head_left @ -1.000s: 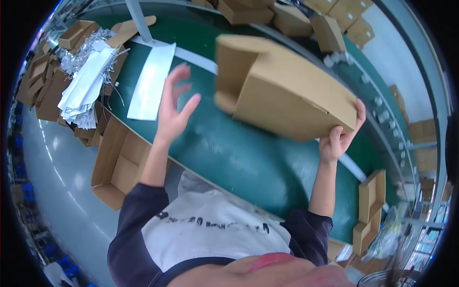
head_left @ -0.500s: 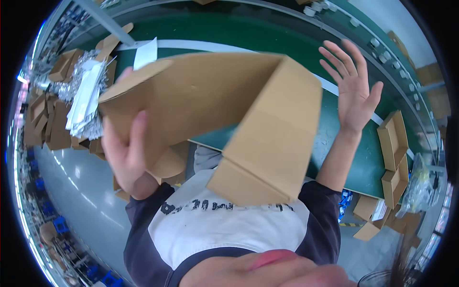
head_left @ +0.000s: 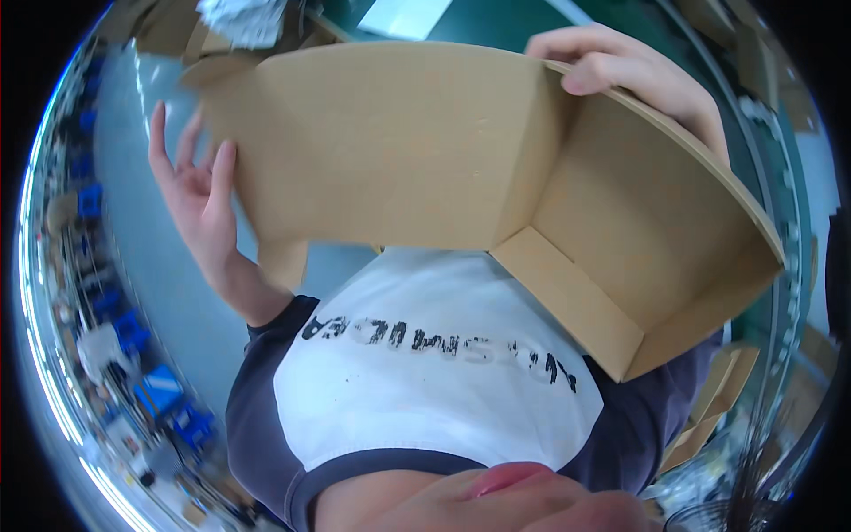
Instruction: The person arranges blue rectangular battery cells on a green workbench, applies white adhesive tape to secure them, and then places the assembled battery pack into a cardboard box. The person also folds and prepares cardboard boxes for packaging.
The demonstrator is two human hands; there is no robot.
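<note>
A brown cardboard box [head_left: 381, 142], partly unfolded, is held up in front of my chest. Its right part is folded into an open tray shape, while the broad panel to the left ends in loose flaps. My right hand [head_left: 643, 75] grips the upper edge near the fold, thumb on the near side and the other fingers partly behind the board. At the left end, my left hand [head_left: 199, 204] has its fingers spread apart, with the thumb by the panel's edge; whether it touches the board I cannot tell.
Beyond the box, a white sheet [head_left: 403, 16] lies on a green work surface [head_left: 496, 22]. A bundle of white papers [head_left: 244, 19] sits among cartons at the far left. Shelving with blue bins [head_left: 160, 390] runs along the left. Another open carton [head_left: 714, 390] is at the lower right.
My right hand has come from the raised, empty position onto the box's upper edge. The box has turned so its inside shows. My left hand has loosened from its grip on the panel.
</note>
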